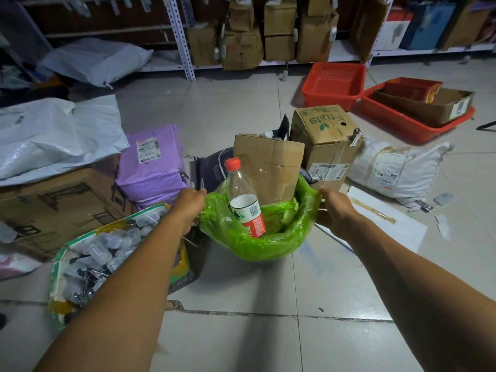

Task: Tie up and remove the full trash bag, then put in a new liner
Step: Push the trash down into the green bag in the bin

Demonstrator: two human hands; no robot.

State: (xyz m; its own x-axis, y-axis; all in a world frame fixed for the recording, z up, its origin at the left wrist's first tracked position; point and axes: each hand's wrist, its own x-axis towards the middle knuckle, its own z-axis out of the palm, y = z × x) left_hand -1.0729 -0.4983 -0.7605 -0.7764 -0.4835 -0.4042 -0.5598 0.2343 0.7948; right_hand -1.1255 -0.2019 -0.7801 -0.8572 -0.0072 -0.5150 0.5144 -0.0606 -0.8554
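A green plastic trash bag (257, 244) stands on the tiled floor in the middle of the view, its mouth spread wide. Out of it stick a clear plastic bottle (243, 196) with a red cap and a crumpled brown cardboard box (268, 169). My left hand (190, 206) grips the bag's left rim. My right hand (334, 208) grips the right rim. The bin under the bag is hidden by the plastic.
A sack of small clear containers (107, 251) lies at the left by my forearm. Behind the bag stand a purple parcel (151, 163), a "Fruits" carton (326, 140) and a white parcel (394, 170). Red baskets (334, 84) and shelving (182, 38) are at the back.
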